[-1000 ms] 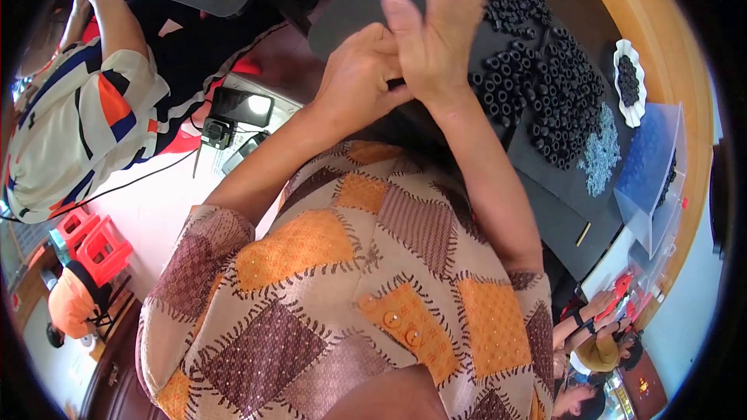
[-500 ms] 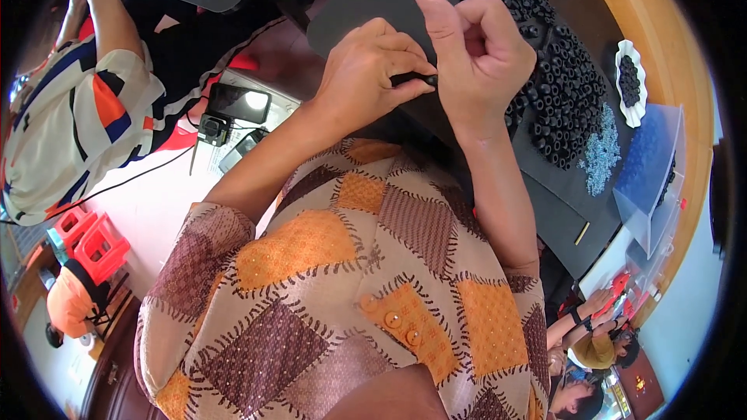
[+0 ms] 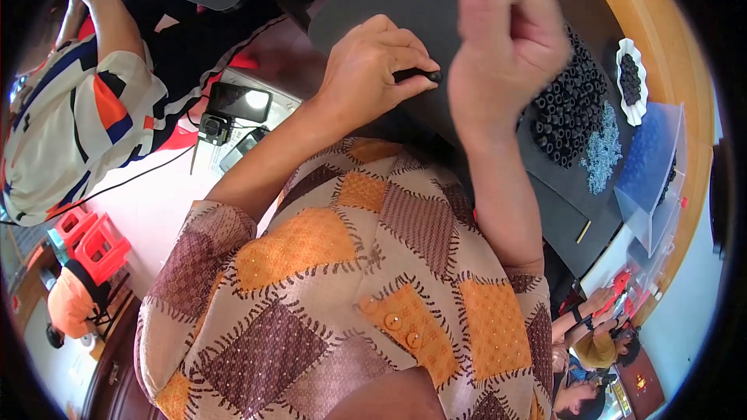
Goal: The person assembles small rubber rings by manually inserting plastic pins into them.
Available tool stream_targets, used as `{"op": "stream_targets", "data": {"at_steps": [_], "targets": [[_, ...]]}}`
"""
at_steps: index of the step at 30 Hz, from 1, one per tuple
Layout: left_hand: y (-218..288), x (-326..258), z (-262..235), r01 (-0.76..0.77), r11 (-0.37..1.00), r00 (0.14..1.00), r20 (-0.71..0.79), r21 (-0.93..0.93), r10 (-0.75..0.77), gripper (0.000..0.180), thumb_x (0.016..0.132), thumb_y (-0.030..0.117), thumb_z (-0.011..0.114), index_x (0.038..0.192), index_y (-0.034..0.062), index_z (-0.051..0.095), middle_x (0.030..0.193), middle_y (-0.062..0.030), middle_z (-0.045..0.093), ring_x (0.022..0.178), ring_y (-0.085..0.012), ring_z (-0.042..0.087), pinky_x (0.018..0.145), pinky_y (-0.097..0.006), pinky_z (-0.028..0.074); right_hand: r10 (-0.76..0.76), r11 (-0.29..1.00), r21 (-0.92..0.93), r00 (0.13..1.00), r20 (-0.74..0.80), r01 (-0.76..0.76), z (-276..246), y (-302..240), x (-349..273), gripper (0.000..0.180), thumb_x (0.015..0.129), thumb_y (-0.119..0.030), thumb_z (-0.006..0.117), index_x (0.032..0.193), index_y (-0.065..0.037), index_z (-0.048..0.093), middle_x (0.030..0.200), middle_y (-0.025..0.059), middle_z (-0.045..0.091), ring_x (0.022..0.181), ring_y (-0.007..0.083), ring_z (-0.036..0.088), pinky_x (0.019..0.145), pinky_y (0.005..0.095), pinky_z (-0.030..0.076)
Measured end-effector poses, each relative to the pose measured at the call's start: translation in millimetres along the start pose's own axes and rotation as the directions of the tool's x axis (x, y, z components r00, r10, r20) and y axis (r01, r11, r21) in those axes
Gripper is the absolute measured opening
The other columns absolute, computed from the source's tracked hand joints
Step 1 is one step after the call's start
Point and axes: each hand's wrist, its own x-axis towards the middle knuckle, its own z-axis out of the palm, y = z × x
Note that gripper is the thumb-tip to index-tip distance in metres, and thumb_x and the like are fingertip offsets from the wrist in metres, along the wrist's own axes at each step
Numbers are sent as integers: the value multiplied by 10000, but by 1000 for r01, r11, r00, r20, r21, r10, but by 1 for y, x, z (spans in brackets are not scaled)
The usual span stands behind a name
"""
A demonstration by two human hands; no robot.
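Observation:
My left hand (image 3: 373, 62) pinches a small black tube-like piece (image 3: 435, 76) between thumb and fingers; its rounded end sticks out past the fingertips. More black shows inside the grip, mostly covered by the fingers. To the right, apart from it, my right hand (image 3: 498, 62) is raised with curled fingers, slightly blurred. Whether anything is in those fingers is hidden. Behind and beside the right hand spreads a large pile of small hollow black pieces (image 3: 572, 101). A heap of tiny light-blue pieces (image 3: 601, 152) touches its right side.
A white scalloped dish (image 3: 631, 82) with black bits stands at the right. Near it is a clear blue-tinted plastic box (image 3: 650, 163). A thin yellow stick (image 3: 583, 232) lies on the dark table mat. Another person (image 3: 117, 109) sits at the left, beside a phone (image 3: 240, 103).
My right hand has moved up and to the right, away from my left hand and over the black pile. The left hand keeps its pinch nearly in place.

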Motion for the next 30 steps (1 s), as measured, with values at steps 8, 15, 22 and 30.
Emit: {"op": "stream_targets", "data": {"at_steps": [8,15,22,30], "targets": [[3,6,4,-15,999,1000,16,45,14,198,655,141,799,841,98,747,875,3,682,810,-227,577,723,-347,498,278,959,-47,960,-13,-278,-23,42,-21,430,920,-84,657,615,-78,355,601,-92,334,570,7,297,478,232,250],[6,2,6,-4,999,1000,-3,37,4,179,656,161,812,818,119,749,871,37,683,790,-216,568,714,-348,494,205,947,253,979,-7,-197,-37,24,-45,403,936,-48,633,606,-89,406,604,-73,402,552,14,332,492,207,253],[5,0,8,14,999,1000,7,53,-14,176,656,170,814,809,115,747,869,40,684,779,-213,570,710,-346,493,224,957,179,974,40,-228,-43,16,-41,381,925,-15,620,612,-76,411,626,-73,417,564,30,345,507,224,276],[9,2,9,33,998,999,24,55,-35,148,691,190,807,816,127,756,868,41,687,792,-207,578,712,-341,495,258,965,-78,954,153,-249,-59,31,-64,359,903,-72,654,610,-46,447,606,-55,411,568,38,349,484,247,257]]}}
